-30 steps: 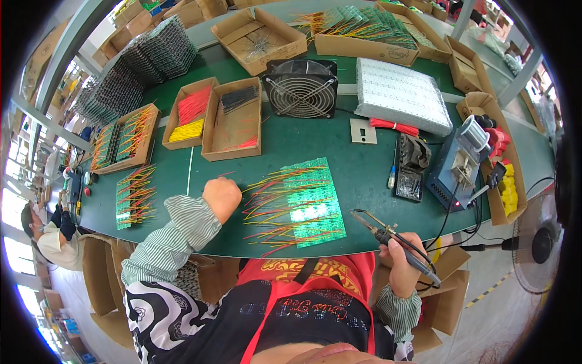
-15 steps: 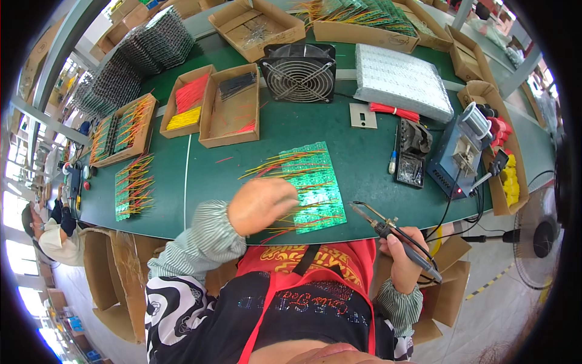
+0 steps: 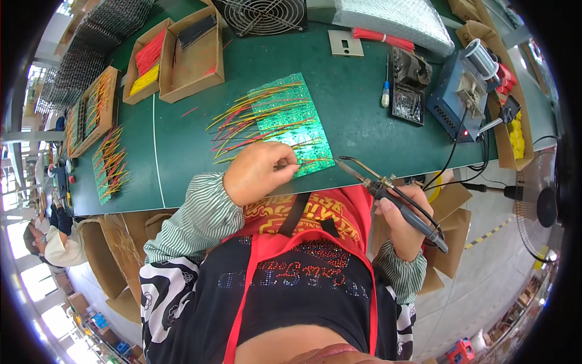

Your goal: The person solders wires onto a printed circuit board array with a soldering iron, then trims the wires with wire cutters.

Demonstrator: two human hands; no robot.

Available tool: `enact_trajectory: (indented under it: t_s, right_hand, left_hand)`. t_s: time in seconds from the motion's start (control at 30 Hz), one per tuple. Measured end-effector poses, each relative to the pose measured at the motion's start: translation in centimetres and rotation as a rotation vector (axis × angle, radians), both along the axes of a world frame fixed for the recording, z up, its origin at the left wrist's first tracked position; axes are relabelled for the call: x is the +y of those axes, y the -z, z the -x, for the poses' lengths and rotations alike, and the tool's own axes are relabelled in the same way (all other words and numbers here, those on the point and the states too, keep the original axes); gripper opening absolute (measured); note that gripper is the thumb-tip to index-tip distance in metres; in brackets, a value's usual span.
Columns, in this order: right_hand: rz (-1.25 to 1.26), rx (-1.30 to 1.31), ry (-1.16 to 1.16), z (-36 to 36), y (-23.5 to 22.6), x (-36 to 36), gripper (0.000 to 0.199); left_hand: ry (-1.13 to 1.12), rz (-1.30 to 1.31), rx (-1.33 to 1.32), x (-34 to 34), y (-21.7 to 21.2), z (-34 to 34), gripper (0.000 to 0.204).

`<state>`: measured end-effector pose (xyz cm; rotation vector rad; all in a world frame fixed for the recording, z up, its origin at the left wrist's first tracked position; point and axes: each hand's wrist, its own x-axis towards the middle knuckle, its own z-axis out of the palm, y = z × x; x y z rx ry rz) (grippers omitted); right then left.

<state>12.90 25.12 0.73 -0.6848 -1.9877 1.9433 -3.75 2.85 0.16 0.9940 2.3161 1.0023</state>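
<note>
Board (image 3: 309, 111), green, one: flat on the table (image 3: 188, 145) near its close edge, in front of the person, set a little askew, with red and yellow wires (image 3: 233, 124) lying across it and fanning out past its left side. Left hand (image 3: 257, 173), bare, in a striped sleeve: at the board's near left part, thumb and forefinger drawn together on a wire, the other fingers curled; the exact contact is partly hidden from where I stand. Right hand (image 3: 402, 230), bare: fingers wrapped closely round the grey handle of an iron (image 3: 415, 222), its tip aimed at the board's near right corner; whether tip and board touch, I cannot tell. Second board (image 3: 99, 173), wired likewise: to the left, well apart. Beyond it, box (image 3: 112, 103) of wired boards. Carton (image 3: 133, 91) of red and yellow leads, side by side with a tray (image 3: 182, 82) holding black ones. Fan (image 3: 262, 15), black, round grille: at the far side. Plate (image 3: 346, 43), metal, with cut-outs: near a tied red bundle (image 3: 383, 38) and a wrapped parcel (image 3: 394, 18). Screwdriver (image 3: 385, 94), blue: just beside a black bin (image 3: 407, 103). Feeder (image 3: 451, 100), blue, red lamp lit, bearing a reel (image 3: 481, 57): at the right. Co-worker (image 3: 63, 242), one: far left.
</note>
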Motion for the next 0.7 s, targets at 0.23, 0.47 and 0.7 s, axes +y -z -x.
enact_trajectory:
  t_s: [0.23,0.47,0.7]
  right_hand:
    - [0.054,-0.042,-0.098,-0.5,-0.1,-0.5,0.017]
    - [-0.018,-0.095,-0.118,0.1,1.1,-0.9,0.018]
    - [0.004,-0.08,-0.115,0.5,1.7,-1.1,0.017]
  left_hand:
    - [0.024,-0.025,0.01,0.3,0.2,-0.7,0.011]
    - [0.032,-0.019,0.025,1.0,1.5,-1.2,0.011]
    - [0.003,0.016,0.103,1.2,1.4,-1.2,0.011]
